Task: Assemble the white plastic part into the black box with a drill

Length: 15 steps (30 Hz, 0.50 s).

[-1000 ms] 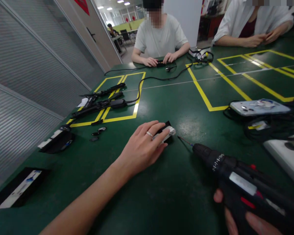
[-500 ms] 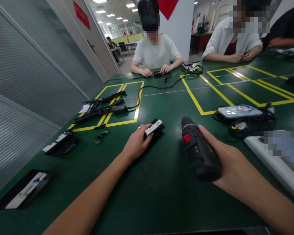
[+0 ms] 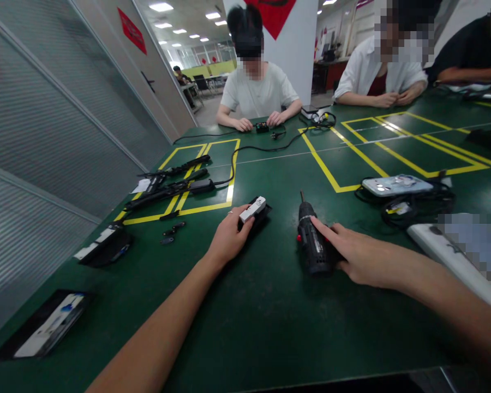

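Observation:
My left hand (image 3: 228, 236) is closed around a small block-shaped part (image 3: 253, 209), white on top and black beneath, which rests on the green table (image 3: 237, 338). To its right, my right hand (image 3: 354, 252) grips a black cordless drill (image 3: 313, 243) with red buttons on its sides. The drill seems to lie on its side at the table, its thin bit pointing away from me. One finger stretches along the drill's body towards the chuck; my palm hides most of the handle.
Left of my hands lie a black-and-white part (image 3: 106, 240), a flat black piece with a white strip (image 3: 51, 327) and small black bits (image 3: 172, 232). Black cabled tools (image 3: 167, 194) lie beyond. On the right are a phone (image 3: 396, 184), coiled cable (image 3: 417, 207) and a white device (image 3: 429, 240). Co-workers (image 3: 257, 93) sit opposite.
My right hand has moved the drill forward and down, turning it from a raised hold onto its side at the table. My left hand keeps its hold on the block-shaped part.

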### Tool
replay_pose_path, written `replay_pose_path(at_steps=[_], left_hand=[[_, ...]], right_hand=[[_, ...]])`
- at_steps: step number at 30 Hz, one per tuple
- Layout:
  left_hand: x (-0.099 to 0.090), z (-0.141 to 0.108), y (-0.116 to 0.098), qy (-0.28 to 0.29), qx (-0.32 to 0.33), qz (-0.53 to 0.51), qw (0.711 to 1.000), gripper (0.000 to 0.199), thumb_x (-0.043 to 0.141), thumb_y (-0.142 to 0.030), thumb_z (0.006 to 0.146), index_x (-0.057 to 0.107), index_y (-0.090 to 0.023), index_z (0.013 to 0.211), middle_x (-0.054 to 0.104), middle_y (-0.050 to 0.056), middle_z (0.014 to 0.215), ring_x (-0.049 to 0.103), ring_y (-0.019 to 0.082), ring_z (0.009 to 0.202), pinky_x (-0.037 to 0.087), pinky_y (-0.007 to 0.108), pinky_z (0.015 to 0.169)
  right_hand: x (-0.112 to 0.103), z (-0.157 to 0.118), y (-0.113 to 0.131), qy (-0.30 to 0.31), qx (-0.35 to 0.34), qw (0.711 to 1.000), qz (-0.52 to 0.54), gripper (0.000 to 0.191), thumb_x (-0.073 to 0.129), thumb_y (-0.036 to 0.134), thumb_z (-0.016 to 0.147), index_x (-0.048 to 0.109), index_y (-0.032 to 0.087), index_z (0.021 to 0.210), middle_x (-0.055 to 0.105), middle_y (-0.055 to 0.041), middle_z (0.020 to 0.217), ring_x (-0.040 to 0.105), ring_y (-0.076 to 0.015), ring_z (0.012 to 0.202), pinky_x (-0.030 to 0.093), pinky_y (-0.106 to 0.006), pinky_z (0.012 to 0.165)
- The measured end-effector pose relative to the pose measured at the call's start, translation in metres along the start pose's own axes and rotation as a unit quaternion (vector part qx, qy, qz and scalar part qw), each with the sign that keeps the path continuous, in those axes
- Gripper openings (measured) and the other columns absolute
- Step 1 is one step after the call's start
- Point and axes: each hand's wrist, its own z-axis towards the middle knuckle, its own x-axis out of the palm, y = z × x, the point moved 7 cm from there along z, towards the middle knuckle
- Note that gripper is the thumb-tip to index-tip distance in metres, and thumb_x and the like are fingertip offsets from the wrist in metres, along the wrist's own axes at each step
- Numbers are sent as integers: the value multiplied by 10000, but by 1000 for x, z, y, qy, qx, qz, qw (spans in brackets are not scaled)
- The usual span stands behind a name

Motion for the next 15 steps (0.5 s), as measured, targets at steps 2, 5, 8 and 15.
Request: replay_pose_path(at_steps=[2,5,8,15], left_hand=[[0,0,-1,0,0,-8,1000,400,440,-363,873,473,-181,1228,558,93,1182,528,223,1055,377,400,956],[-1,0,0,1,-6,-24,1000,400,439,-366,873,480,-183,1226,565,89,1173,531,218,1049,380,388,951],[-1,0,3,0,-20,-45,999,404,425,-387,876,494,-180,1217,586,81,1144,545,211,1020,397,367,927],[-2,1,10,-11,-50,-86,995,408,365,-429,891,541,-170,1153,621,43,1056,564,190,963,427,309,872]], right_hand=[[-7,1,1,64,44,996,-34,1091,858,-39,862,0,195,1495,313,-106,1210,424,-249,1008,463,-367,914],[-49,17,21,-32,19,995,-96,957,891,66,895,144,116,1491,392,-86,1119,440,-255,962,467,-392,894],[-88,51,45,-132,-32,983,-127,894,898,120,911,206,60,1475,434,-111,1056,471,-296,895,499,-406,809],[-53,170,62,41,-205,974,90,763,919,90,896,355,17,1404,380,-80,1188,412,-235,1047,364,-256,973]])
